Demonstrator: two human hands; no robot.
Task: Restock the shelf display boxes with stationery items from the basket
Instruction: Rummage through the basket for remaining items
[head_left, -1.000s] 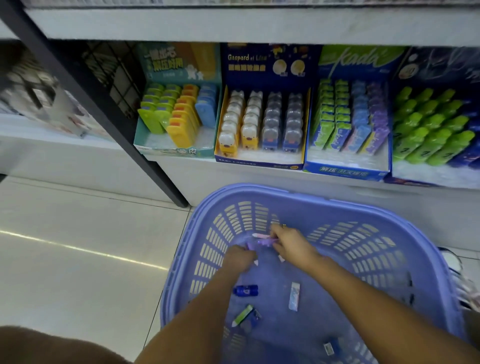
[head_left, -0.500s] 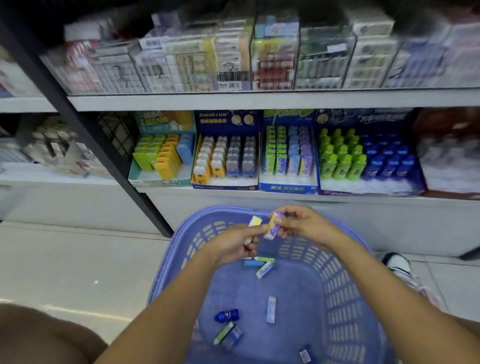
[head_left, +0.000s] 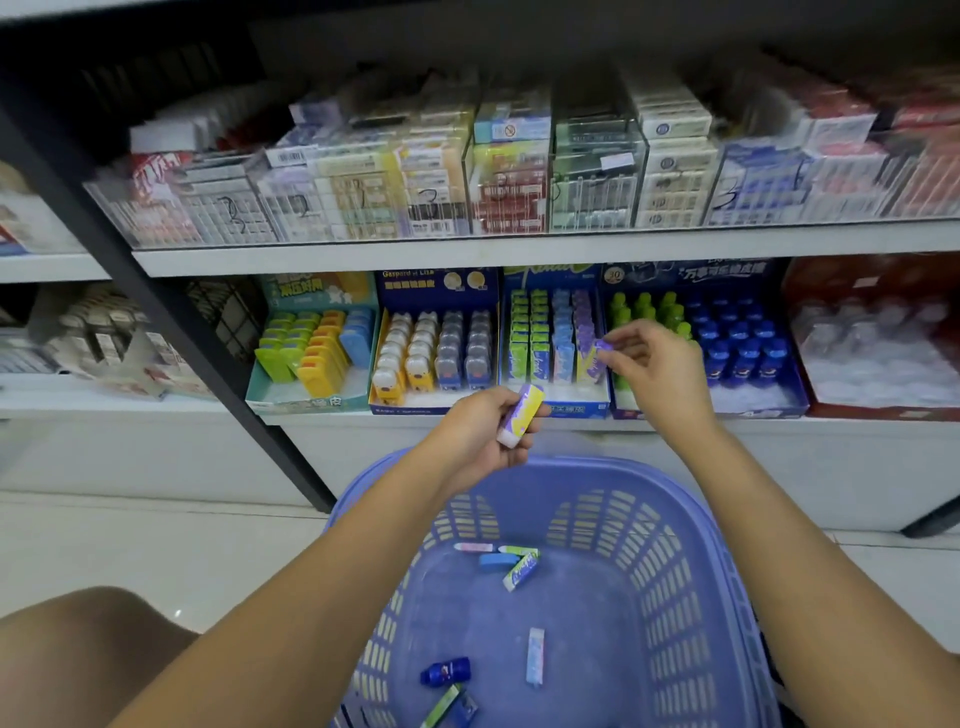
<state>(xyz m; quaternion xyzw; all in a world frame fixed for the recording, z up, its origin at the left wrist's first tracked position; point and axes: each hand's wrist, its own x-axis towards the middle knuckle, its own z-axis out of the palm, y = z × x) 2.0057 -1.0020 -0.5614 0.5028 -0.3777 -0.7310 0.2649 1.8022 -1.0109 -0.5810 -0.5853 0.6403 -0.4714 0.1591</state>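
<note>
The right hand (head_left: 654, 374) pinches a purple eraser (head_left: 601, 347) at the display box (head_left: 556, 410); the left hand (head_left: 488, 436) grips another (head_left: 521, 414). Several items remain in the near basket (head_left: 727, 597), so restocking seems unfinished.

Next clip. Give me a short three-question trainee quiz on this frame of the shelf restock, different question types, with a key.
1. True or false: both hands hold an item.
2. Multiple choice: the right hand brings its purple eraser to which column of the striped eraser display box? A) the green column at its left B) the purple column at its right C) the blue middle column
3. Short answer: name one loose item lying at the near end of the purple basket.

Key
1. True: the left hand holds a purple-and-yellow eraser; the right pinches a purple one.
2. B.
3. The small blue bottle, or the pale blue eraser.
</note>
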